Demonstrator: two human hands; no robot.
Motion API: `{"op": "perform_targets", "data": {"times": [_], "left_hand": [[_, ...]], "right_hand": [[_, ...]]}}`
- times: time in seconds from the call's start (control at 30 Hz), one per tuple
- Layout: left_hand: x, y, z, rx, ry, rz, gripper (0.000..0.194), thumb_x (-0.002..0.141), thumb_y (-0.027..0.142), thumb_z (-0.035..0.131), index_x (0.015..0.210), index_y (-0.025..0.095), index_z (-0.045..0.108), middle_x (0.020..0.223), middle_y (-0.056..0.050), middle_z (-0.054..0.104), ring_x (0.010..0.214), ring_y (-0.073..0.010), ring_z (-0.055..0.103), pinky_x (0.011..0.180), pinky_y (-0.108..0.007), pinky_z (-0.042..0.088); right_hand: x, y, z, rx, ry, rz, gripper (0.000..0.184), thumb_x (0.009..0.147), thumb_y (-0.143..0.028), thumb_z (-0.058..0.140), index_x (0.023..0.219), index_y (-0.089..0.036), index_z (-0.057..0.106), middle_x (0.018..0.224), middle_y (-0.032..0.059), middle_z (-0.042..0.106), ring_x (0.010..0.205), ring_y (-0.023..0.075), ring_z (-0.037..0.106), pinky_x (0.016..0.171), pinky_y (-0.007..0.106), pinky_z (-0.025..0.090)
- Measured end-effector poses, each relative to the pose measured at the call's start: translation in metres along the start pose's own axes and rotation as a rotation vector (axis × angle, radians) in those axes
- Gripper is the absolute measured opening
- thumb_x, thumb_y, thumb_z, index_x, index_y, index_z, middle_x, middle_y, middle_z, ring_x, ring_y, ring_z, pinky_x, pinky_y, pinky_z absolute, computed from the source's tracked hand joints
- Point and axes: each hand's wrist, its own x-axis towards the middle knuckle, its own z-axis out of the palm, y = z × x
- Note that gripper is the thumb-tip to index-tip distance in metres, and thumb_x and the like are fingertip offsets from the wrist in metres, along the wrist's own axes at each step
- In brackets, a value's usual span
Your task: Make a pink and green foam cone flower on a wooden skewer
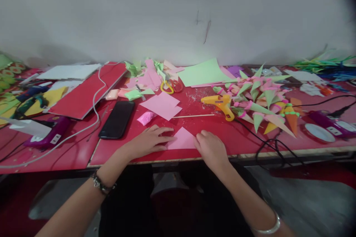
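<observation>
A pink paper triangle [182, 141], its point facing the wall, lies near the front edge of the red table. My left hand [148, 140] rests with fingers spread, the tips touching its left side. At its right corner, my right hand [211, 147] has the fingers curled closed on the paper. Just beyond lie more pink paper squares [160, 104], a thin wooden stick [193, 116] and a small packet of pink clay [146, 118].
A yellow hot glue gun [219, 104] lies right of the stick, beside a pile of green and pink paper cones [258, 96]. Left are a black phone [116, 120], a red board [89, 92] and a white cable [97, 114]. Yellow-handled scissors [167, 87] lie behind.
</observation>
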Motion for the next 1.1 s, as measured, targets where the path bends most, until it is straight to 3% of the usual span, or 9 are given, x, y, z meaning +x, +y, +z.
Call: {"op": "perform_targets", "data": {"times": [0.13, 0.23, 0.3, 0.37, 0.5, 0.67, 0.93, 1.1], "left_hand": [[-0.001, -0.001, -0.003, -0.006, -0.011, 0.003, 0.042, 0.086, 0.039, 0.039, 0.128, 0.036, 0.038, 0.133, -0.001, 0.038, 0.099, -0.0187, 0.042, 0.089, -0.034, 0.034], [-0.001, 0.001, -0.002, -0.010, -0.002, -0.005, 0.041, 0.086, 0.037, 0.040, 0.127, 0.036, 0.039, 0.133, -0.001, 0.039, 0.102, -0.0185, 0.042, 0.091, -0.034, 0.032], [-0.002, 0.002, -0.002, -0.009, 0.006, -0.017, 0.040, 0.086, 0.036, 0.040, 0.126, 0.037, 0.040, 0.134, -0.001, 0.039, 0.104, -0.0185, 0.041, 0.091, -0.034, 0.032], [-0.002, 0.003, -0.003, -0.009, -0.002, -0.029, 0.040, 0.086, 0.035, 0.041, 0.126, 0.037, 0.040, 0.134, -0.001, 0.038, 0.104, -0.0186, 0.041, 0.091, -0.034, 0.032], [-0.001, 0.002, -0.004, -0.021, -0.021, -0.033, 0.041, 0.085, 0.036, 0.041, 0.126, 0.038, 0.039, 0.135, 0.000, 0.038, 0.104, -0.0188, 0.040, 0.092, -0.034, 0.031], [-0.001, 0.002, -0.003, -0.035, 0.013, -0.004, 0.042, 0.085, 0.035, 0.042, 0.126, 0.038, 0.038, 0.134, -0.001, 0.039, 0.105, -0.0184, 0.041, 0.093, -0.035, 0.030], [0.000, 0.004, -0.008, -0.067, -0.036, -0.044, 0.040, 0.085, 0.038, 0.040, 0.126, 0.037, 0.040, 0.135, -0.001, 0.038, 0.106, -0.0186, 0.042, 0.094, -0.034, 0.029], [0.000, -0.001, -0.007, -0.120, -0.044, -0.019, 0.041, 0.085, 0.042, 0.040, 0.126, 0.038, 0.039, 0.137, -0.001, 0.036, 0.115, -0.0199, 0.039, 0.098, -0.037, 0.026]], "right_hand": [[-0.003, -0.004, 0.000, -0.037, 0.189, -0.028, 0.016, 0.083, -0.018, 0.045, 0.087, -0.014, 0.060, 0.081, 0.0081, 0.059, 0.080, 0.0217, 0.052, 0.069, 0.033, 0.036], [-0.012, -0.012, 0.002, 0.037, 0.346, -0.283, 0.025, 0.082, -0.010, 0.042, 0.099, -0.019, 0.059, 0.092, 0.0079, 0.059, 0.085, 0.0207, 0.049, 0.083, 0.037, 0.033], [-0.019, -0.020, 0.004, 0.123, 0.331, -0.492, 0.028, 0.083, -0.012, 0.043, 0.104, -0.022, 0.058, 0.094, 0.0065, 0.059, 0.086, 0.0194, 0.048, 0.083, 0.034, 0.034], [-0.025, -0.028, 0.005, 0.178, 0.275, -0.569, 0.031, 0.082, -0.016, 0.045, 0.111, -0.022, 0.055, 0.095, 0.0069, 0.059, 0.086, 0.0198, 0.048, 0.080, 0.033, 0.037], [-0.028, -0.036, 0.006, 0.230, 0.220, -0.541, 0.033, 0.082, -0.018, 0.043, 0.114, -0.019, 0.053, 0.096, 0.0076, 0.059, 0.087, 0.0199, 0.049, 0.079, 0.034, 0.037], [-0.026, -0.028, 0.007, 0.294, 0.211, -0.517, 0.030, 0.082, -0.016, 0.041, 0.108, -0.019, 0.056, 0.094, 0.0064, 0.061, 0.088, 0.0193, 0.050, 0.079, 0.032, 0.039], [-0.035, 0.019, 0.005, 0.279, 0.323, -0.397, 0.026, 0.078, -0.015, 0.046, 0.095, -0.020, 0.065, 0.092, 0.0073, 0.061, 0.091, 0.0194, 0.052, 0.082, 0.033, 0.041], [-0.046, 0.045, 0.002, 0.241, 0.299, -0.311, 0.025, 0.077, -0.017, 0.048, 0.092, -0.020, 0.067, 0.097, 0.0081, 0.062, 0.095, 0.0206, 0.053, 0.082, 0.033, 0.043]]}}
